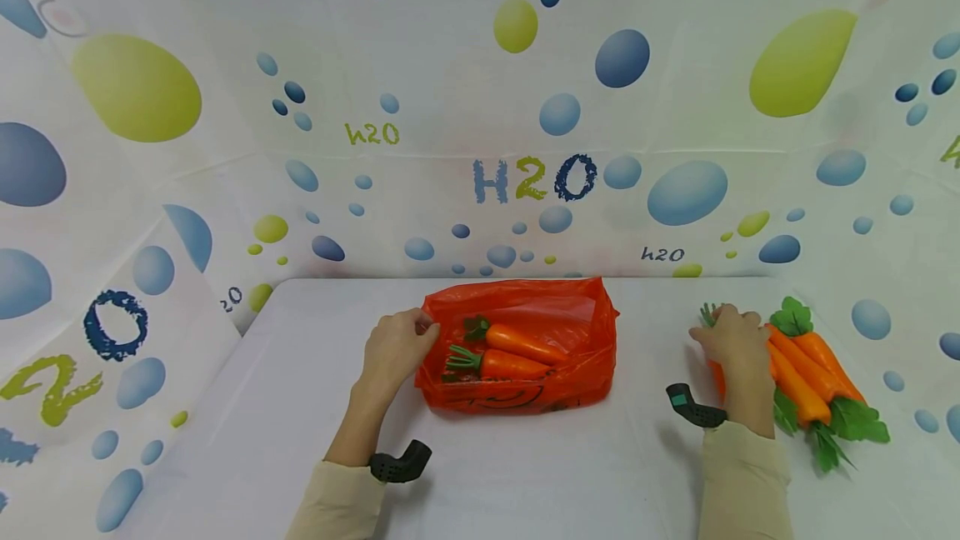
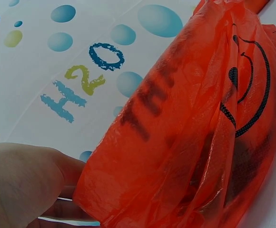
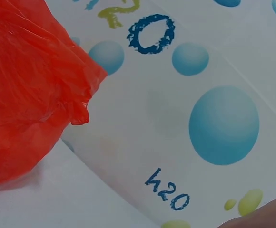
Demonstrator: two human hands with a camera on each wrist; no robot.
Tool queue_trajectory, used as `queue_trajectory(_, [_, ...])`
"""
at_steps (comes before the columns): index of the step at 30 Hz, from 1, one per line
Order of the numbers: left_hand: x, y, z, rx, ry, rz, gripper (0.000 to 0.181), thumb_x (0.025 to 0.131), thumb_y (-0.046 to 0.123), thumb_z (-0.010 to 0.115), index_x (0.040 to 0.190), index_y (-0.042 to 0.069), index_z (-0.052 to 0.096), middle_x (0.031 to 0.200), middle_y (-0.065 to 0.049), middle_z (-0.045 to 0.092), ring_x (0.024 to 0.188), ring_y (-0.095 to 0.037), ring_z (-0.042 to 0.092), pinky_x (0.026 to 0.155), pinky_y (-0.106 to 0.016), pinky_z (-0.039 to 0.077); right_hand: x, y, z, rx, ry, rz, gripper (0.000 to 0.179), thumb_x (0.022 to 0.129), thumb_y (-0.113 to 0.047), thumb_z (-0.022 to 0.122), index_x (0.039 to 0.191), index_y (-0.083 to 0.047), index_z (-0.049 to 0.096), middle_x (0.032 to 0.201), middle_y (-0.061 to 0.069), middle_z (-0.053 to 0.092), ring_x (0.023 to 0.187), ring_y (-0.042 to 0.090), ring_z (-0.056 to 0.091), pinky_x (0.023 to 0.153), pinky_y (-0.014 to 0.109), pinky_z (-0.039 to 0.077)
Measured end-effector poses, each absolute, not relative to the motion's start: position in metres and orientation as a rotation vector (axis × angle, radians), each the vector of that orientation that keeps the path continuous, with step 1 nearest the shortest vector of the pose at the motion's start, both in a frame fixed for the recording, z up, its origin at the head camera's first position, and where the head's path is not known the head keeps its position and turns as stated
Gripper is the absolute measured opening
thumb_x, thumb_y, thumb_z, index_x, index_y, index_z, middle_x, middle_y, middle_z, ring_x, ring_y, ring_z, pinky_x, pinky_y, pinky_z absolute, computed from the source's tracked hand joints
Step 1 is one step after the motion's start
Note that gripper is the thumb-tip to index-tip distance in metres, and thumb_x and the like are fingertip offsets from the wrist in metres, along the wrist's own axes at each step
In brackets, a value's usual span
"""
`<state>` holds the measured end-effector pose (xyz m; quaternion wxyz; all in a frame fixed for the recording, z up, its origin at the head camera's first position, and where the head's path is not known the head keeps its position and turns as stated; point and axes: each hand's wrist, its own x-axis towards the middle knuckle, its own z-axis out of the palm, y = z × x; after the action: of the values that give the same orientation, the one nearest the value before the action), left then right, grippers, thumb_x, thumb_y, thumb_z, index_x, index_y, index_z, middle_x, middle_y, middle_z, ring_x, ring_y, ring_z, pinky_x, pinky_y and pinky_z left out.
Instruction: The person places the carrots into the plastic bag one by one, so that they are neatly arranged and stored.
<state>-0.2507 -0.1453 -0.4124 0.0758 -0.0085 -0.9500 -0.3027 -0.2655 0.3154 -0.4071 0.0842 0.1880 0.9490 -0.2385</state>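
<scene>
In the head view an open red plastic bag [image 1: 517, 397] lies on the table with orange carrots [image 1: 525, 344] with green tops inside. My left hand [image 1: 397, 348] pinches the left edge of the bag's mouth; in the left wrist view its thumb and fingers [image 2: 69, 166] meet the bag's corner. At the right, my right hand [image 1: 731, 344] has its curled fingers around a carrot [image 1: 717, 377], whose green stem shows past the fingertips; the palm hides most of it. The right wrist view shows only a sliver of that hand, beside the bag.
Beside the right hand lies a pile of several carrots [image 1: 806, 373] with green leaves [image 1: 858, 421]. A white table [image 1: 555, 473] carries everything, and a patterned sheet [image 1: 450, 65] with blue and green drops hangs behind it. Black bands sit on both wrists.
</scene>
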Motion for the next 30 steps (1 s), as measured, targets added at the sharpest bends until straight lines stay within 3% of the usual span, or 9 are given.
queue_trajectory(9, [-0.2501,-0.1447,-0.4116,-0.014,-2.858,-0.916,0.023,0.094,0.026,0.062,0.102,0.006,0.072,0.075,-0.003,0.067,0.067,-0.017,0.058,0.059,-0.028,0.053,-0.2642,0.3166,-0.4096,0.459,2.847,-0.697,0.059,0.093,-0.025,0.059,0.138,0.009,0.041,0.122,0.037,0.041,0.104,0.046,0.042,0.088,0.053,0.048])
queue_trajectory(30, [-0.2507,-0.1452,-0.4128,-0.033,-2.85,-0.882,0.024,0.094,0.026,0.062,0.103,0.006,0.073,0.074,-0.003,0.067,0.066,-0.017,0.058,0.06,-0.03,0.054,-0.2723,0.3188,-0.4138,0.456,2.756,-0.731,0.066,0.095,-0.025,0.059,0.143,0.008,0.03,0.128,0.037,0.045,0.108,0.045,0.044,0.098,0.058,0.045])
